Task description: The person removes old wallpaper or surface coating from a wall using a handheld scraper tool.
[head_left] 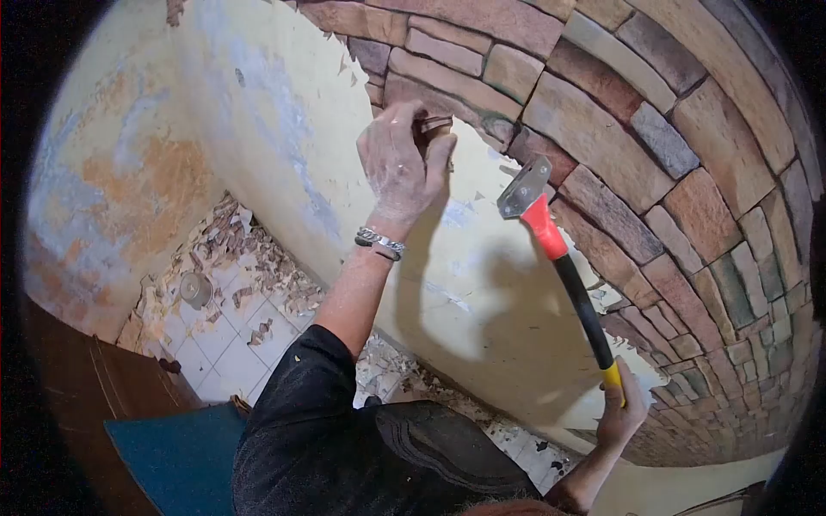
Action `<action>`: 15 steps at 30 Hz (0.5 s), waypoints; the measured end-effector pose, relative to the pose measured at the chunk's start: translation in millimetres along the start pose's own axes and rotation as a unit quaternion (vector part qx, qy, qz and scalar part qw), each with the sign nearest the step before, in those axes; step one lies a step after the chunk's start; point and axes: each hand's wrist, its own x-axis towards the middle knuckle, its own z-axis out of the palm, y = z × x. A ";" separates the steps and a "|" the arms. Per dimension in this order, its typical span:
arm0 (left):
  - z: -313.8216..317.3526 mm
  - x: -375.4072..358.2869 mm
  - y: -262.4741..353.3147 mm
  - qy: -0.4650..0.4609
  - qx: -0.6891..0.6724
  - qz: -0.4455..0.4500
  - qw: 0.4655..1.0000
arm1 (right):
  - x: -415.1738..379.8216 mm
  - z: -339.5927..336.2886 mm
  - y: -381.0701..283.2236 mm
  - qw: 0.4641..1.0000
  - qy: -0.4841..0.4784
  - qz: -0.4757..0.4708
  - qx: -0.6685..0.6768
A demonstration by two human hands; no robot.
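The left hand point(403, 163), dusted white with plaster, is closed on the torn lower edge of the stone-pattern wall covering point(637, 172), its fingers curled over the lip and its thumb pressed against the bared yellow wall point(310, 146) just under that edge. A chain bracelet point(379, 242) sits on the wrist. The right hand point(621, 414) is wrapped in a fist around the yellow butt of a long-handled scraper point(564, 267), well below and to the right of the torn edge. The black shaft runs up to a red neck and a flat metal blade point(522, 188), which lies close beside the torn edge, just right of the left hand. Whether the blade touches the covering I cannot tell.

The covering looks thin and flexible but brittle. It has broken along a ragged line, and the floor tiles point(225, 331) far below the torn edge are littered with torn flakes point(258, 267). It would likely tear off in small pieces rather than one sheet. The best hold is probably right at the loosened lip, pinched close to the wall. The scraper looks light and stiff. A grip higher on the shaft would likely give more control of the blade.
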 end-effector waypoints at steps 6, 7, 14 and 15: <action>3.6 -5.0 -34.9 -0.088 -0.040 0.053 0.994 | 50.3 -31.5 -51.0 0.997 0.006 -0.059 -0.049; -1.3 -2.3 -35.3 -0.094 -0.059 0.064 0.992 | 61.2 -36.2 -62.9 0.997 0.001 -0.061 -0.052; -21.3 9.6 -68.2 -0.046 -0.115 0.034 0.992 | 149.7 97.4 -152.3 0.961 -0.020 -0.273 -0.032; -28.3 9.9 -82.7 -0.054 -0.100 -0.031 0.993 | 155.8 124.7 -165.9 0.961 -0.044 -0.265 -0.069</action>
